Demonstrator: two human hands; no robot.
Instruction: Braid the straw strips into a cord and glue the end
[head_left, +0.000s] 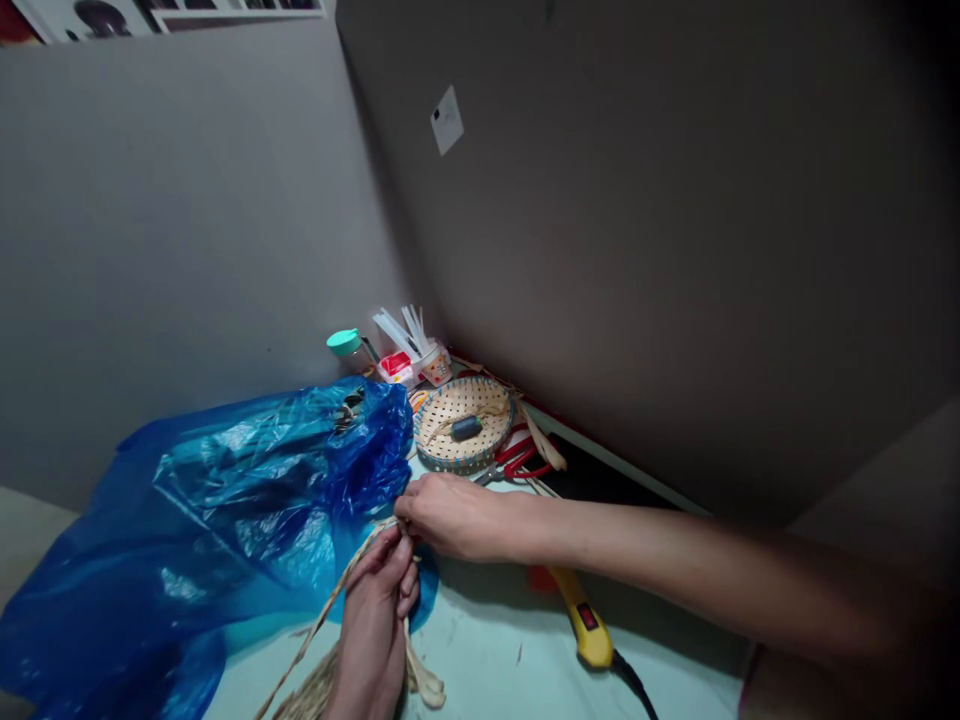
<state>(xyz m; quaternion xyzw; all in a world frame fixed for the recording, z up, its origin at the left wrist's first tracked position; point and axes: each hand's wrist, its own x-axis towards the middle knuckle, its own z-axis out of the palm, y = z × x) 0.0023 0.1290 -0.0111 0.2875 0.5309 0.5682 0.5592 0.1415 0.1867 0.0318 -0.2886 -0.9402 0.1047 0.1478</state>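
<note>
My left hand rises from the bottom edge with its fingers closed around pale straw-like fibre strands that trail down to the lower left. My right hand reaches in from the right, palm down, with its fingers pinched on the same strands just above the left hand. Both hands meet beside the edge of a big crumpled blue plastic bag. More loose fibre strands lie under my left wrist.
A round woven basket tray with a small dark object sits behind the hands. Red-handled scissors, a yellow glue gun, a teal-capped bottle and a cup of sticks stand in the corner of grey walls.
</note>
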